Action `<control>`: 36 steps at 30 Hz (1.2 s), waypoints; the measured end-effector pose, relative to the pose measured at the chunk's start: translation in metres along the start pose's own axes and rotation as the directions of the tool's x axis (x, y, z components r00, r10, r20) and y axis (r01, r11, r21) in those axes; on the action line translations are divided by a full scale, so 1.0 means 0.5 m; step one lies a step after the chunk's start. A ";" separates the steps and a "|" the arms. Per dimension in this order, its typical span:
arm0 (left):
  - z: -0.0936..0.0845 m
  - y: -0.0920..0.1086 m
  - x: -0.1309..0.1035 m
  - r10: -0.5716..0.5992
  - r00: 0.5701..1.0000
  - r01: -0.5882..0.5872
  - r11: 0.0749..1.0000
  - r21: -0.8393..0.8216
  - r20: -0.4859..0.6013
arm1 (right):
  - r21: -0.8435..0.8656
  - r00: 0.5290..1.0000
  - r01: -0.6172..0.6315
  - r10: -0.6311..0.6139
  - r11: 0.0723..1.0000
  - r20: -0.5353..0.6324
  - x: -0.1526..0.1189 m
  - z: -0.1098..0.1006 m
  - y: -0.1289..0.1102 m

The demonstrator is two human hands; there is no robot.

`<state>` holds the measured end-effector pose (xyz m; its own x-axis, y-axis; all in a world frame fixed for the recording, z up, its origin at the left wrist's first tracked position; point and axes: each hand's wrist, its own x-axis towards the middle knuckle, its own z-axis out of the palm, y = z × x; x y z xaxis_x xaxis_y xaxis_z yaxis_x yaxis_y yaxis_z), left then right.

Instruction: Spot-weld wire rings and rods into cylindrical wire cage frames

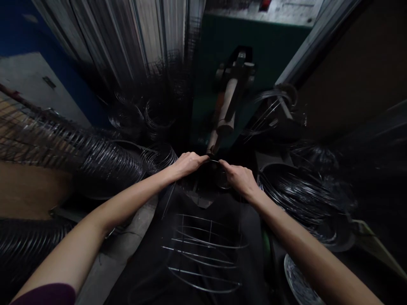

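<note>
Your left hand [189, 163] and right hand [239, 178] meet at the middle of the view, both closed in a pinch on a thin wire ring [213, 161] that spans the short gap between them. The ring lies roughly level and runs left to right from one set of fingertips to the other. Only its near arc catches light, so you cannot tell how far it reaches behind.

Just beyond your fingertips a lever with a wooden handle [226, 111] rises away from you, its long axis tilted up and slightly to the right, its lower end almost touching the ring. Below your wrists a wire frame [203, 254] of curved rungs lies across your lap, its long axis pointing away from you.

Coils of dark wire crowd both sides: a long bundle of rings [95, 156] on the left, lying with its axis left to right, and a wide stack of hoops [299, 195] close to your right forearm. Smaller ring piles [152, 118] stand further back on the left. A pale round dish [297, 281] shows below your right arm, cut off by the arm.

The bench under the ring is nearly black, and the whole right side is too dark to read.
</note>
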<state>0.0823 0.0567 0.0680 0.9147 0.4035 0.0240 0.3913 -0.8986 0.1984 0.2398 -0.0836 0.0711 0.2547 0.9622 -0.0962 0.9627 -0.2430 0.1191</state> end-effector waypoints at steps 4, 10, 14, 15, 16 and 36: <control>-0.015 -0.009 0.015 -0.020 1.000 0.020 0.999 0.033 -0.002 | 0.000 1.000 0.008 -0.008 1.000 -0.001 0.020 -0.016 0.005; -0.022 -0.019 0.032 0.003 0.999 0.000 0.997 0.071 -0.034 | 0.001 1.000 -0.013 0.013 1.000 0.004 0.036 -0.028 0.010; -0.021 -0.023 0.038 0.009 0.999 -0.005 0.997 0.083 -0.040 | 0.009 1.000 -0.014 0.014 1.000 -0.010 0.039 -0.028 0.013; -0.020 -0.025 0.040 0.011 0.999 -0.007 0.996 0.084 -0.045 | 0.011 1.000 -0.013 0.013 1.000 -0.015 0.040 -0.028 0.014; -0.019 -0.026 0.042 0.012 0.999 -0.007 0.996 0.084 -0.048 | 0.013 1.000 -0.014 0.014 1.000 -0.018 0.041 -0.028 0.015; -0.025 -0.022 0.050 -0.025 0.999 0.029 0.992 0.120 -0.030 | 0.092 0.998 -0.006 0.011 0.996 -0.055 0.052 -0.025 0.024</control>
<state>0.0997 0.0790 0.0788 0.9010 0.4311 0.0479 0.4268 -0.9008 0.0798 0.2570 -0.0602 0.0822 0.2599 0.9648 -0.0408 0.9655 -0.2589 0.0280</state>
